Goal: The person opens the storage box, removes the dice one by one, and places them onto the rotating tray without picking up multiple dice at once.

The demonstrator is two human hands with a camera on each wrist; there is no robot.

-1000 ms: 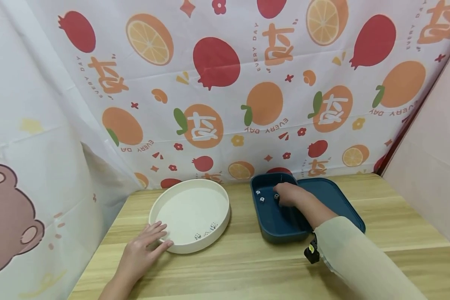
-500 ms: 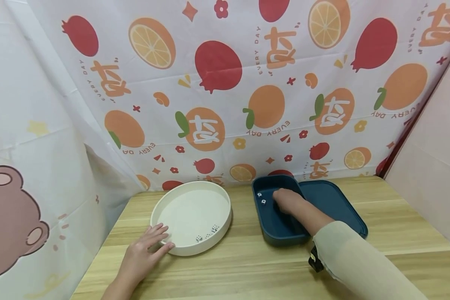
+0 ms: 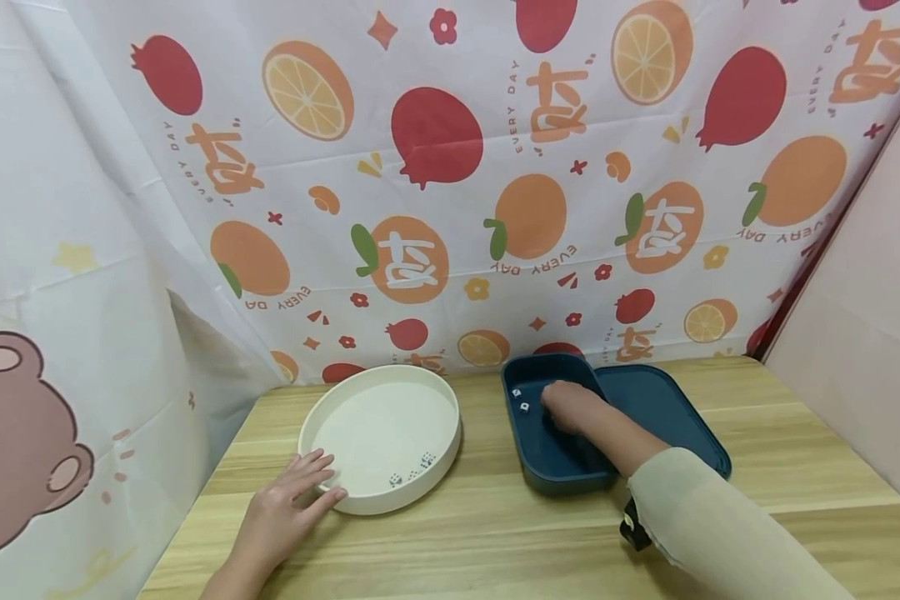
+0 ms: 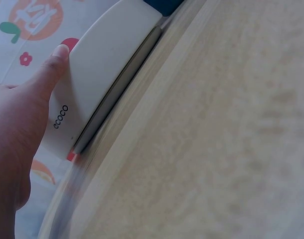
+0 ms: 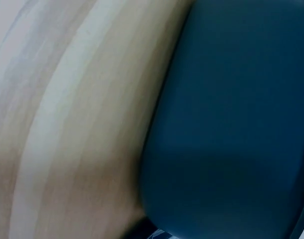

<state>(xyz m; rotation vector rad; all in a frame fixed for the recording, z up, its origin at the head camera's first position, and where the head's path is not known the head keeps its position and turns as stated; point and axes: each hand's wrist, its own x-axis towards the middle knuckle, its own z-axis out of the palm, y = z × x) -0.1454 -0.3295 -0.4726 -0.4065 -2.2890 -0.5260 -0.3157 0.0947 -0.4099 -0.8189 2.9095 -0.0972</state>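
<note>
A round cream tray with a raised rim (image 3: 378, 503) stands on the left of the table, with several white dice (image 3: 412, 470) gathered inside at its near right. My left hand (image 3: 285, 502) rests at its near-left edge, fingers fairly straight over the rim. In the left wrist view the thumb (image 4: 59, 56) lies against the outer wall marked "ecoco". My right hand (image 3: 572, 406) reaches into a dark blue rectangular box (image 3: 528, 467), fingers curled downward. Its fingertips are hidden, and I cannot tell whether they hold a die. Two white dice (image 3: 521, 400) lie in the box to its left.
A flat dark blue lid (image 3: 663, 412) lies right of the box, partly behind the right forearm. The wooden table (image 3: 420, 554) extends in front. A fruit-printed cloth (image 3: 457, 208) hangs behind, with white cloth (image 3: 67, 200) on the left.
A die visible at my right fingertips a second ago is now hidden beneath the hand, whose fingers have drawn in slightly. The left hand stays on the tray's edge.
</note>
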